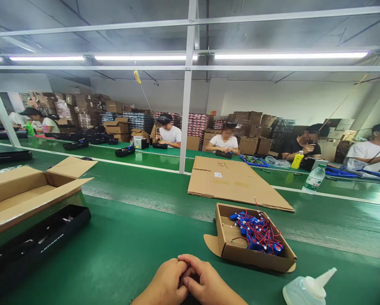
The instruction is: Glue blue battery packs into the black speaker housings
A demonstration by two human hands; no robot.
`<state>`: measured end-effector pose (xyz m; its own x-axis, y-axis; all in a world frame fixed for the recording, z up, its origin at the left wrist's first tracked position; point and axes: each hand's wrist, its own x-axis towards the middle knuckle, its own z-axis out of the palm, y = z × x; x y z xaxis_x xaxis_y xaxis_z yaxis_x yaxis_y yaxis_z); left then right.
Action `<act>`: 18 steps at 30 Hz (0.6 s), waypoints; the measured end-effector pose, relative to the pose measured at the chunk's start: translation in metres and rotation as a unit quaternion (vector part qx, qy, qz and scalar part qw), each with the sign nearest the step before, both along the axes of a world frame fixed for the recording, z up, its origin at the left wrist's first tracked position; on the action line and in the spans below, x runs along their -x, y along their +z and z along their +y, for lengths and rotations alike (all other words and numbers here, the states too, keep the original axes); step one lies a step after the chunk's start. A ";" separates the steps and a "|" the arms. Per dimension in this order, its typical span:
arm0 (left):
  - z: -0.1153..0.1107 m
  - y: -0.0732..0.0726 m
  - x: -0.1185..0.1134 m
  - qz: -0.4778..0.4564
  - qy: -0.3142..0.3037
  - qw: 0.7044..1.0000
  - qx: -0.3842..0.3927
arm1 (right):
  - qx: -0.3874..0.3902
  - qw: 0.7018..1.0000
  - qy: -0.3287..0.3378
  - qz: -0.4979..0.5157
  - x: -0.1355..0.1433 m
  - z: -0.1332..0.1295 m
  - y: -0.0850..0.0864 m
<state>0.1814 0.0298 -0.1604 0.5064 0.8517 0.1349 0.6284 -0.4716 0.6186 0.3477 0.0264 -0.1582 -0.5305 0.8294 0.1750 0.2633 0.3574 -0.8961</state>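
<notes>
My left hand (165,280) and my right hand (207,281) are together at the bottom middle, over the green worktop. Their fingers are curled and touch each other at the tips, the right fingers lapping over the left. Between the palms is a dark gap, and I see no object in it. Just to the right stands an open cardboard box (256,258) holding a heap of blue battery packs (256,233) with red and black wires and white plugs. A translucent squeeze bottle (304,290) with a slanted spout is at the lower right. Neither hand touches these.
A flattened carton (231,182) lies beyond the box, with a water bottle (314,180) to its right. At left are an open carton (27,190) and a long black casing (40,241) marked MERKURY. Several co-workers sit across the green bench (129,203), behind a white post (185,118).
</notes>
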 end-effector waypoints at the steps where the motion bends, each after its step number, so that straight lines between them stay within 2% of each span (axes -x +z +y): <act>1: 0.000 0.000 0.000 0.000 0.000 1.000 0.000 | 0.001 1.000 0.000 0.001 0.000 0.000 0.001; 18: -0.001 0.001 0.000 -0.003 -0.003 1.000 0.001 | 0.000 1.000 -0.009 -0.014 0.000 -0.002 0.003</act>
<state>0.1817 0.0287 -0.1591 0.5101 0.8494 0.1356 0.6220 -0.4731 0.6239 0.3477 0.0247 -0.1550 -0.5204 0.8388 0.1602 0.2953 0.3528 -0.8879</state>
